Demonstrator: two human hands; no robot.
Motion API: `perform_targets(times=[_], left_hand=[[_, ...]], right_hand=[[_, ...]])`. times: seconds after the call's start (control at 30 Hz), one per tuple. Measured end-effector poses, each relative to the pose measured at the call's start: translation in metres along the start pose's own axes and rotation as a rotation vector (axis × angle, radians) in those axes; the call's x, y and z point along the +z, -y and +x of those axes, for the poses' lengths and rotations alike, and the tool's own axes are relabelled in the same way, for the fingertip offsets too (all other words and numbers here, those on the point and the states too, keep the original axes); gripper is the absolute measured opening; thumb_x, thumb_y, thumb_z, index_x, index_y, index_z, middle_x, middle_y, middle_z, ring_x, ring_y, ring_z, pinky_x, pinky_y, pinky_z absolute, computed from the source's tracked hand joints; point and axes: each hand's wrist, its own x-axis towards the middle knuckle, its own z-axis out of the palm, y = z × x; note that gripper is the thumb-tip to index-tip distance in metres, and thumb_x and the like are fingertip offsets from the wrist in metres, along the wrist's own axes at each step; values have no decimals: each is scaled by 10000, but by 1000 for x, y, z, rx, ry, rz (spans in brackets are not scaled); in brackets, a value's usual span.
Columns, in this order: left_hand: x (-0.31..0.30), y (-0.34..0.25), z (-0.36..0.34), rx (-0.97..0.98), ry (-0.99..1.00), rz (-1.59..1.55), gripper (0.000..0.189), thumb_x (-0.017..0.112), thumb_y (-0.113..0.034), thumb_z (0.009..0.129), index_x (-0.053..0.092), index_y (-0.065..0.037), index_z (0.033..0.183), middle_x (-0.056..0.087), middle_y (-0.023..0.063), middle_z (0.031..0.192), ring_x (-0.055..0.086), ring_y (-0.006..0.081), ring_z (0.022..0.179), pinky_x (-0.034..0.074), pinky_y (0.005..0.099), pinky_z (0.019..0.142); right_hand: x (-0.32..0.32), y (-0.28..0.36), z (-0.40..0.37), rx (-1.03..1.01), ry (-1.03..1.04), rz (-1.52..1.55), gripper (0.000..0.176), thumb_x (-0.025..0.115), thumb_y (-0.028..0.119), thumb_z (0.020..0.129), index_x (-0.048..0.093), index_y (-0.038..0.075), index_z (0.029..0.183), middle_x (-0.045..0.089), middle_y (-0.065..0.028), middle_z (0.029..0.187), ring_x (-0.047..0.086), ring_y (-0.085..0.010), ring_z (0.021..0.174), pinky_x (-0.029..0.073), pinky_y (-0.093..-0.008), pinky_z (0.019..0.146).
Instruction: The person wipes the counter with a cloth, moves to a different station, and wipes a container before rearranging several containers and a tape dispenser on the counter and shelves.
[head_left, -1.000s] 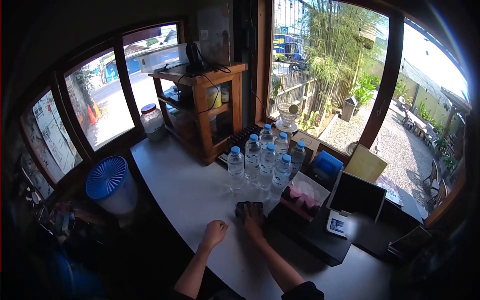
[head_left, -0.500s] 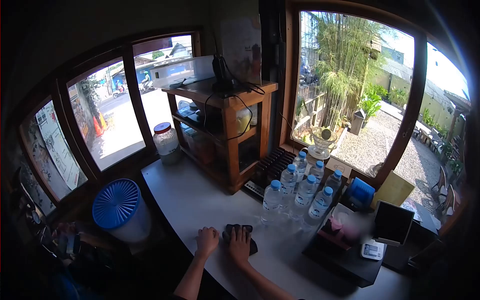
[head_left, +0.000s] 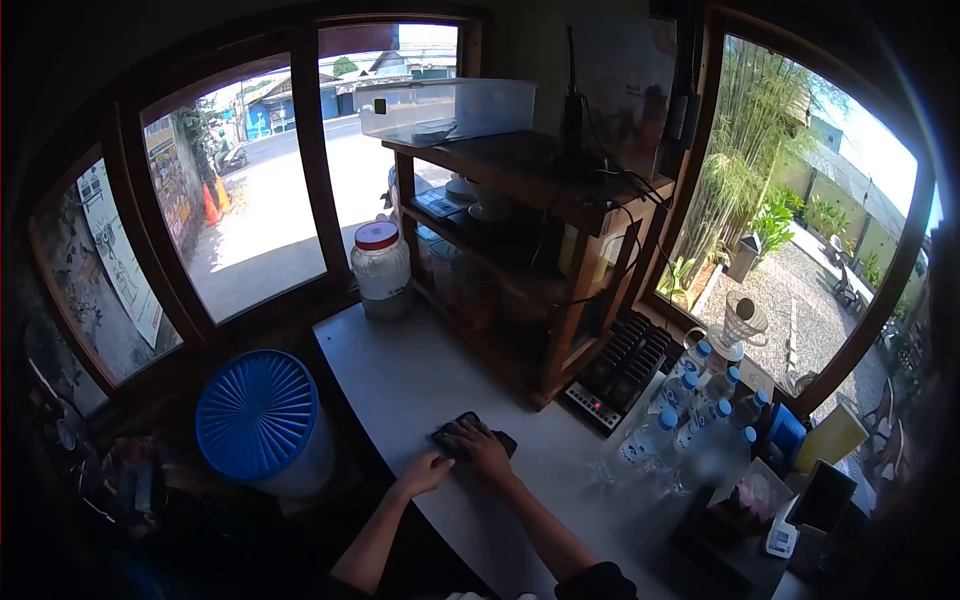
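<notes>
A dark cloth (head_left: 450,432) lies on the white counter (head_left: 400,370). My right hand (head_left: 481,445) rests flat on top of it with the fingers spread over the cloth. My left hand (head_left: 424,471) sits beside it at the counter's near edge, fingers curled, touching the counter and close to the cloth's left side. Most of the cloth is hidden under my right hand.
A wooden shelf unit (head_left: 530,260) stands on the counter behind the cloth, a red-lidded jar (head_left: 381,270) to its left. Several water bottles (head_left: 690,420) cluster at the right by a card terminal (head_left: 620,375). A blue-lidded bucket (head_left: 262,420) stands at left.
Both hands and the cloth have slid leftward along the counter, away from the water bottles. The view has turned left too, and my left hand has closed in on the cloth.
</notes>
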Motion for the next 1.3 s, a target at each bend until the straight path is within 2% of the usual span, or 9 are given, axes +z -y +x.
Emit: perform_targets(times=[0.13, 0.27, 0.47, 0.63, 0.8, 1.03, 1.13, 1.2, 1.3], left_hand=[[-12, 18, 30, -91, 86, -219, 502, 572, -397, 946, 542, -2, 1255, 625, 110, 999, 658, 208, 705, 577, 327, 634], [-33, 11, 17, 98, 114, -368, 421, 539, -366, 978, 568, -34, 1236, 629, 67, 1031, 605, 144, 858, 543, 315, 757], [-70, 19, 54, 315, -64, 44, 412, 526, -383, 981, 583, -34, 1193, 645, 133, 1081, 632, 270, 978, 503, 368, 857], [-115, 26, 89, 209, 77, 47, 416, 523, -393, 982, 577, -41, 1196, 629, 143, 1125, 616, 261, 1041, 505, 380, 870], [-140, 46, 106, 37, 313, -410, 423, 521, -395, 985, 567, -37, 1205, 628, 118, 1093, 608, 201, 1044, 546, 350, 822], [-144, 13, 143, -116, 386, -112, 564, 479, -524, 964, 542, -30, 1230, 654, 144, 1033, 652, 206, 937, 563, 343, 751], [-139, -1, 148, -90, 276, -82, 551, 486, -506, 964, 554, -23, 1221, 663, 171, 1041, 665, 254, 923, 549, 375, 761], [-134, -2, 159, 58, 30, -16, 504, 501, -459, 965, 572, -20, 1204, 663, 183, 1036, 665, 301, 914, 530, 404, 790], [-137, -9, 161, 203, -176, -34, 434, 522, -392, 959, 599, -26, 1180, 658, 188, 1051, 634, 354, 985, 480, 445, 872]], right_hand=[[22, -13, 17, 53, 88, 230, 479, 653, 111, 758, 625, 106, 1236, 565, -117, 1341, 477, -332, 1285, 365, -441, 1087], [-12, -13, 54, 335, 52, 772, 291, 607, 143, 903, 624, -16, 1146, 682, -161, 1070, 637, -194, 987, 474, -329, 896], [-58, -53, 137, 389, -881, 349, 272, 526, 178, 975, 586, -31, 1140, 667, -162, 1047, 633, -238, 907, 465, -329, 799], [-12, -134, 178, 543, -222, -403, 554, 545, 450, 919, 511, 96, 1343, 371, -187, 1473, 331, -390, 1368, 334, -486, 1088], [-17, -119, 183, 584, -240, -227, 598, 634, 434, 864, 519, 92, 1341, 563, -191, 1294, 537, -371, 1195, 450, -449, 980], [-12, -164, 180, 599, -524, 231, 333, 703, 200, 849, 674, 35, 1137, 696, -156, 1087, 669, -243, 1008, 517, -357, 847], [-15, -110, 178, 623, -611, 302, 306, 672, 170, 881, 661, 18, 1146, 701, -155, 1069, 665, -205, 994, 507, -328, 827], [6, -87, 168, 436, -490, 321, 288, 655, 177, 899, 654, -9, 1118, 704, -153, 1011, 666, -211, 970, 503, -328, 821], [-12, -26, 158, 650, -162, 444, 274, 626, 191, 925, 649, -24, 1093, 697, -150, 968, 664, -201, 908, 500, -323, 786]])
